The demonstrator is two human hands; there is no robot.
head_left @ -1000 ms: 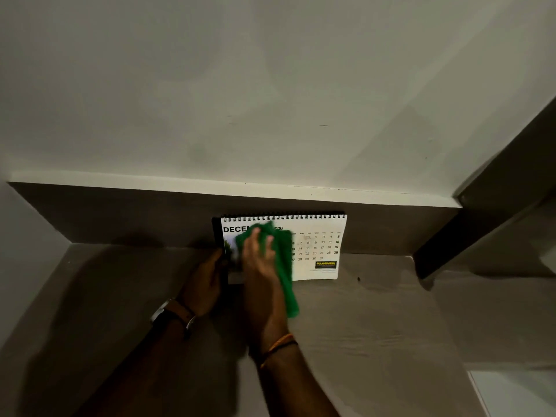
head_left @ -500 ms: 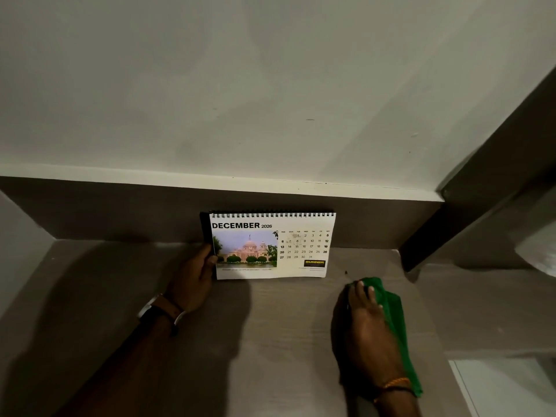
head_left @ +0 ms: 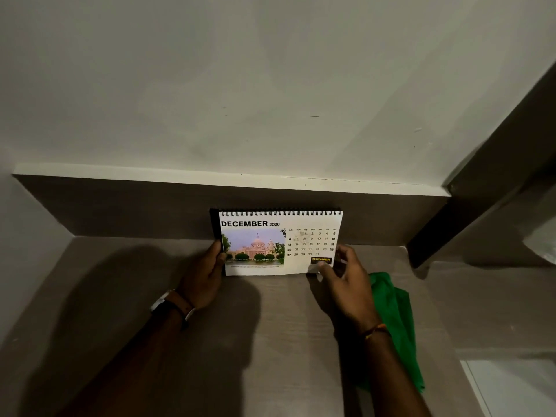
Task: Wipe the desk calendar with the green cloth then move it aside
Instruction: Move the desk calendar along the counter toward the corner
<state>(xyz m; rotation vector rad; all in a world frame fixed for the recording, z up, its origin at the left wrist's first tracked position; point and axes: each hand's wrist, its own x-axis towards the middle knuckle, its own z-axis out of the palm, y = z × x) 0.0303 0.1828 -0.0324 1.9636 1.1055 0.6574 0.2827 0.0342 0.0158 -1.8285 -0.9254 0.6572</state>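
The desk calendar [head_left: 270, 245], spiral-bound and showing December 2026 with a building photo, stands upright at the back of the grey desk [head_left: 270, 341]. My left hand [head_left: 204, 275] grips its lower left edge. My right hand [head_left: 346, 284] pinches its lower right corner, thumb on the front of the page. The green cloth [head_left: 397, 323] lies loose on the desk to the right, partly under my right wrist, with neither hand holding it.
A low brown backboard with a white top ledge [head_left: 228, 179] runs right behind the calendar below a pale wall. A dark panel [head_left: 487, 191] slants along the right. A white surface [head_left: 511, 386] shows at the bottom right.
My right hand wiped the calendar face, carried the cloth down to the right, laid it on the desk, then came back to the calendar's lower right corner. My left hand stayed.
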